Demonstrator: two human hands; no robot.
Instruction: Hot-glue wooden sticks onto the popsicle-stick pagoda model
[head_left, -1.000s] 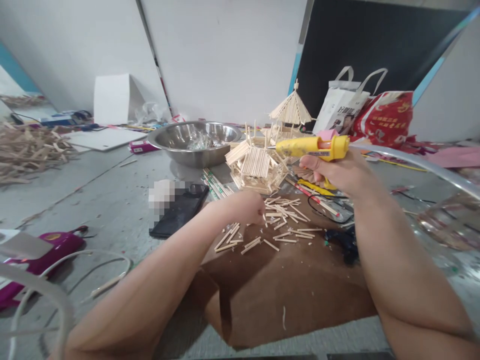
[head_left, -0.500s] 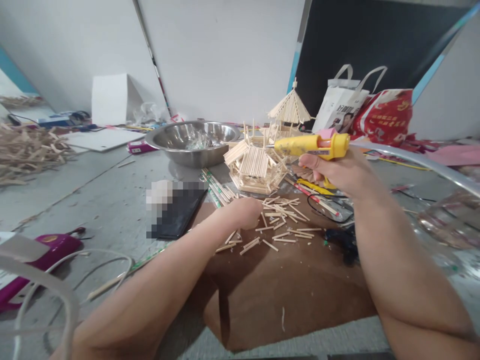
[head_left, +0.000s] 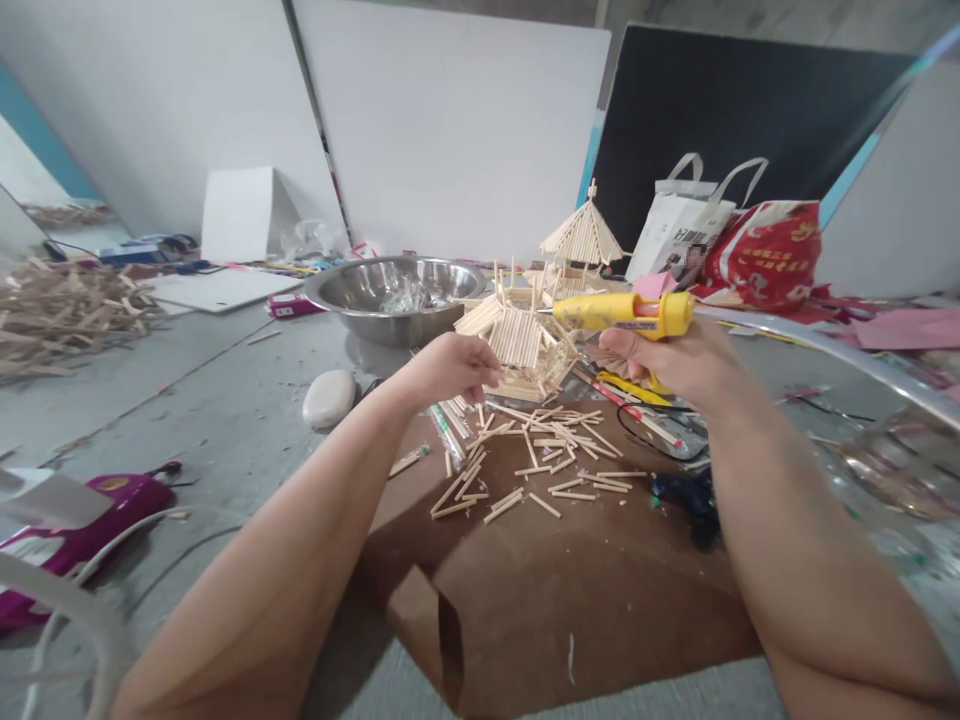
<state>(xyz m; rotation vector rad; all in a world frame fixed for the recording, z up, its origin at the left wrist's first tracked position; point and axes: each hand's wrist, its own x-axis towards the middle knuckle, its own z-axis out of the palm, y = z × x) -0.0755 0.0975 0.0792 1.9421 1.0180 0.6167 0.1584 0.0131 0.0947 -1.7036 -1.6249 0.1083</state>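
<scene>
My right hand [head_left: 667, 355] is wrapped round a yellow hot glue gun [head_left: 622, 314], its nozzle pointing left above the near wooden stick model. That model [head_left: 514, 340] is a small pavilion of pale round sticks, with a slatted roof and upright posts. My left hand [head_left: 457, 366] is at its front left side, thumb and fingers pinched together; whatever is between them is too small to make out. Short cut sticks [head_left: 555, 450] lie scattered below on a brown sheet [head_left: 600, 580]. Behind stands a taller model [head_left: 585, 240] with a pointed roof.
A steel basin [head_left: 397, 300] stands back left. A white rounded object [head_left: 330, 398] lies beside my left forearm. Yellow-handled pliers [head_left: 634, 388] and a dark blue object [head_left: 690, 500] lie right. A purple power strip [head_left: 97, 530] with cables is at left, bags [head_left: 772, 255] at back right.
My left hand has risen from the loose sticks and moved left and forward to the near model's side. The right hand still holds the glue gun in nearly the same place. The view has tilted up slightly.
</scene>
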